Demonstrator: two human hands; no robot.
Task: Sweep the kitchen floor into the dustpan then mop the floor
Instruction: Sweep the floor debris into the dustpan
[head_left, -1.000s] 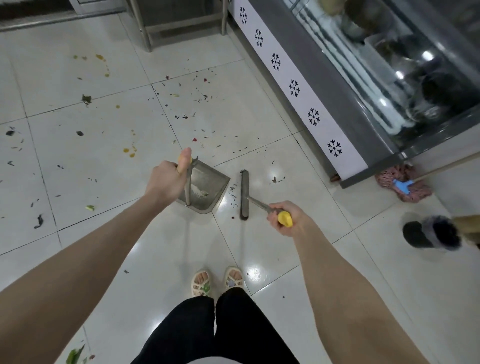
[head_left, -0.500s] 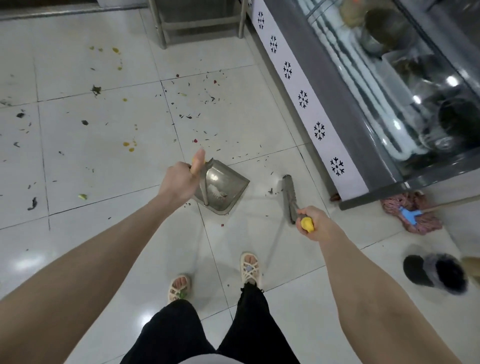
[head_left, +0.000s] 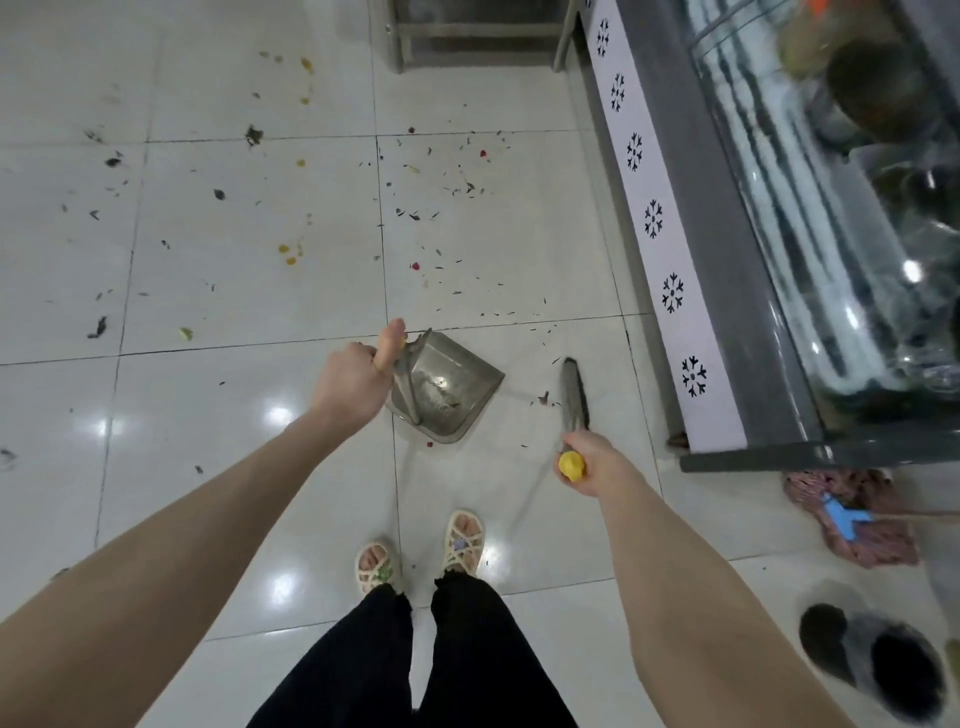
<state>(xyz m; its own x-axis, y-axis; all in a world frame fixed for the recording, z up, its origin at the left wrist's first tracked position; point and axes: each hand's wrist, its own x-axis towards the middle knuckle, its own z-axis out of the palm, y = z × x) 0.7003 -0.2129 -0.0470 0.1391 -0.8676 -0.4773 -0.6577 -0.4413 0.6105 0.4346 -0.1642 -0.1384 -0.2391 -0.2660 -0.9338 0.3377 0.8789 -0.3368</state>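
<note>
My left hand (head_left: 356, 382) grips the upright handle of a grey dustpan (head_left: 449, 389), thumb pointing up, and the pan sits on the white tiles with a little dirt inside. Gripped in my right hand (head_left: 592, 465) is the yellow-capped handle of a grey broom (head_left: 574, 395). Its head rests on the floor just right of the dustpan's mouth. Small dark scraps (head_left: 441, 208) and yellow and red bits (head_left: 288, 254) lie scattered over the tiles ahead and to the left.
A glass-topped freezer (head_left: 727, 270) with a snowflake-patterned side runs along the right. A red mop head (head_left: 852, 519) with a blue clamp lies by its near corner. Another person's dark furry slippers (head_left: 878, 660) stand at the lower right. Metal table legs (head_left: 395, 36) rise at the far end.
The broom head has swung from beside the dustpan out to the right, toward the freezer. The dustpan's mouth turned toward it. I have stepped forward.
</note>
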